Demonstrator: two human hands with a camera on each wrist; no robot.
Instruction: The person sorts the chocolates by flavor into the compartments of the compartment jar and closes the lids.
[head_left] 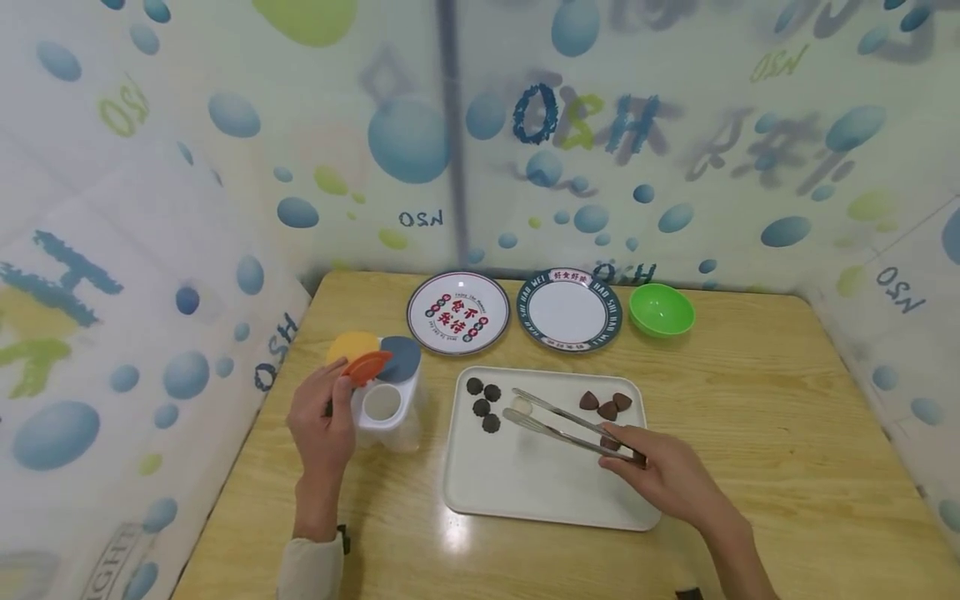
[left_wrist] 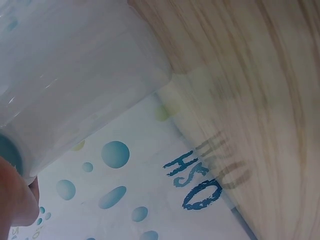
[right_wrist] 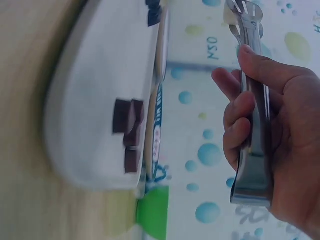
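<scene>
In the head view my left hand [head_left: 322, 417] pinches a raised orange lid [head_left: 367, 367] over a clear container [head_left: 405, 429] with several lidded sections. The section below that lid shows a round white opening [head_left: 382, 402]; yellow [head_left: 355, 347] and blue lids [head_left: 401, 358] cover others. My right hand [head_left: 675, 471] grips metal tongs [right_wrist: 255, 150], fingers wrapped round the arms. A small cream-white round piece [head_left: 522, 406] sits between the tong tips, above the white tray [head_left: 540, 492]. In the left wrist view the container's side fills the upper left, with fingertips [left_wrist: 17, 197] at its end.
On the tray lie several dark scalloped pieces [head_left: 482, 407] at left and several brown triangular pieces [head_left: 607, 411] at right, one partly behind the tongs. Behind the tray stand two patterned plates [head_left: 459, 340] and a green bowl [head_left: 662, 311]. Patterned sheets [head_left: 525, 233] surround the table.
</scene>
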